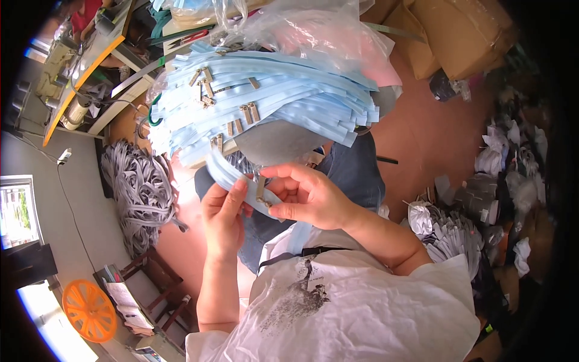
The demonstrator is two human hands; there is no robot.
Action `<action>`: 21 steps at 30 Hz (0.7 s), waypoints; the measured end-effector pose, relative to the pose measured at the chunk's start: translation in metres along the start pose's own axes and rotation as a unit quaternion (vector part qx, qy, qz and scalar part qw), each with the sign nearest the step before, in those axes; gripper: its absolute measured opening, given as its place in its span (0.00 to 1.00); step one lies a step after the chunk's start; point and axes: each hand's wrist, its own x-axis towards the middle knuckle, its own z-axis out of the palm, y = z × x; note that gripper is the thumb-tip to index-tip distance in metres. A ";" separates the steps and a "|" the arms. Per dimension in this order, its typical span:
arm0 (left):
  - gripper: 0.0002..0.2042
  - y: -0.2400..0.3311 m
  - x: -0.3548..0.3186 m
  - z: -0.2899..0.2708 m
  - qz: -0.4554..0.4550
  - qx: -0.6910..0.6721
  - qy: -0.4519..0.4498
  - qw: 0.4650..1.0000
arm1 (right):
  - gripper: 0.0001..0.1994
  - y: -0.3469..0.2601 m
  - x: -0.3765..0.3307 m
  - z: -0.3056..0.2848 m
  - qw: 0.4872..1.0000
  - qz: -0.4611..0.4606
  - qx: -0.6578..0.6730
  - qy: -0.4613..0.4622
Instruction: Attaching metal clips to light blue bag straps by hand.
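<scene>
A light blue zipper (222,171) is stretched between my hands above my lap. My left hand (223,212) pinches its tape between thumb and fingers. At the zipper's end, my right hand (316,196) is closed, with the thumb by the slider and the index finger near the top of its metal pull (260,188). Just beyond my hands, a thick pile of similar light blue zippers (295,90) lies across a grey-topped surface (277,142). Several loose brass-coloured pulls (207,75) are scattered over the pile's left part.
Behind the pile lie clear plastic bags (301,27) and red-handled snips (190,38). A heap of grey zipper tape (139,196) is on the floor at left, near an orange wheel (89,311). Brown cartons (455,33) stand far right; grey strips (452,238) lie at right.
</scene>
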 end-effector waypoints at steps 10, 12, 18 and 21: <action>0.09 0.037 0.033 -0.010 0.135 -0.026 0.086 0.987 | 0.12 -0.016 -0.014 -0.024 0.965 0.004 -0.257 0.045; 0.08 0.060 0.053 -0.015 0.181 -0.020 0.073 0.981 | 0.13 -0.048 -0.007 -0.029 0.936 -0.041 -0.328 0.121; 0.18 0.111 0.109 -0.013 0.107 0.133 0.086 0.982 | 0.13 -0.116 0.058 -0.047 0.775 -0.261 -0.497 0.292; 0.30 0.082 0.094 -0.018 0.096 0.260 0.072 0.958 | 0.13 -0.123 0.057 -0.064 0.611 -0.435 -0.564 0.346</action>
